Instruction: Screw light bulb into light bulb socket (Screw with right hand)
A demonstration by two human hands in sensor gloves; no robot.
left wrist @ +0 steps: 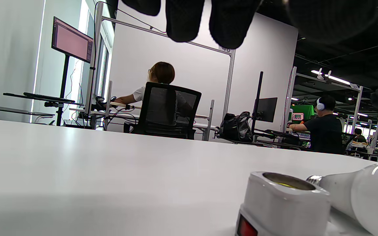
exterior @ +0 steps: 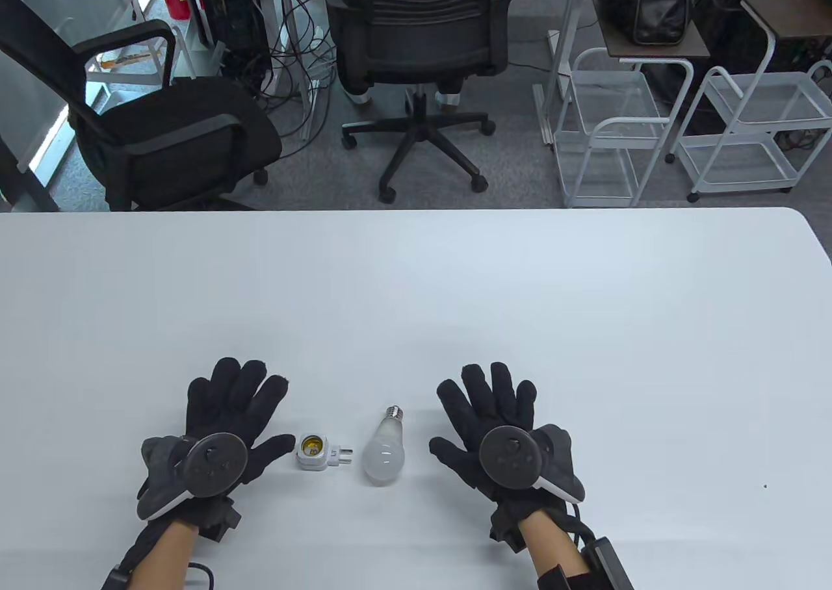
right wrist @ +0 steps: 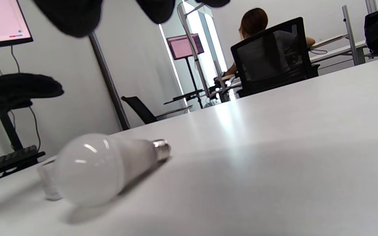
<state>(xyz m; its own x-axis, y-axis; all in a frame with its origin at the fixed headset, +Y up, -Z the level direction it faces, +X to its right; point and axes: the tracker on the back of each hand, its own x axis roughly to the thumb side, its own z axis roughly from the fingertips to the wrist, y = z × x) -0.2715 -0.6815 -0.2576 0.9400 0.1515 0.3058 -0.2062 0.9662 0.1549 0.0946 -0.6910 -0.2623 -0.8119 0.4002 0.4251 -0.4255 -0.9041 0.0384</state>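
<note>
White bulb (exterior: 385, 450) — socket (exterior: 313, 452) seemingly white.

3 cams: 1 overhead, 2 wrist, all on the same near-edge patch.
Table view looks down on the white table (exterior: 416, 278) from the near edge, facing far edge. Wrist views sit low near the surface, close, facing far edge; both share the light bulb (left wrist: 366, 196) w/ table view.

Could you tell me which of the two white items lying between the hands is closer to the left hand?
The socket: it lies just beside the left hand, by its thumb, while the light bulb lies farther toward the right hand.
</note>
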